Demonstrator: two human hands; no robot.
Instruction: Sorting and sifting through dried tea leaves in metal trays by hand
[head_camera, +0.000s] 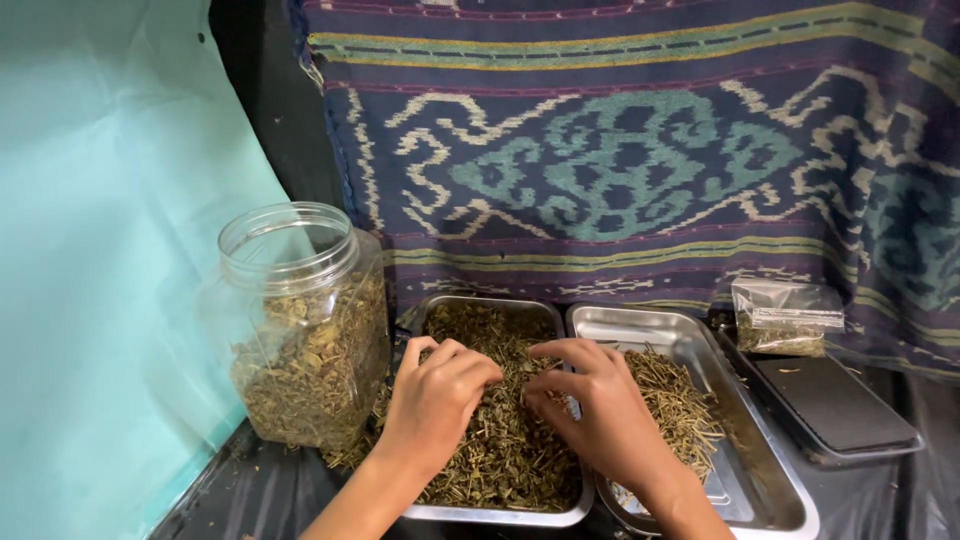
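Seen from the head camera, both hands are sunk into the dried herbs (500, 450) heaped in the left steel tray (500, 515), with sorted stalks (680, 405) kept apart in the right steel tray (770, 500). The left hand (435, 400) is curled loosely knuckles-up on the heap, and the right hand's (600, 400) fingers are bent, pinching at bits. An open plastic jar (300, 320) of the same herbs is set just beside the trays, seemingly for easy reach.

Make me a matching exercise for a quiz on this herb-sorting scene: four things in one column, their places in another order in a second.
Things:
1. clear jar
2. small bag
3. left hand
4. black slab

Places:
A. far right, flat in a tray
B. far left, beside the trays
C. on the dried herbs in the left tray
D. against the patterned cloth, behind the slab

Pairs: 1-B, 2-D, 3-C, 4-A
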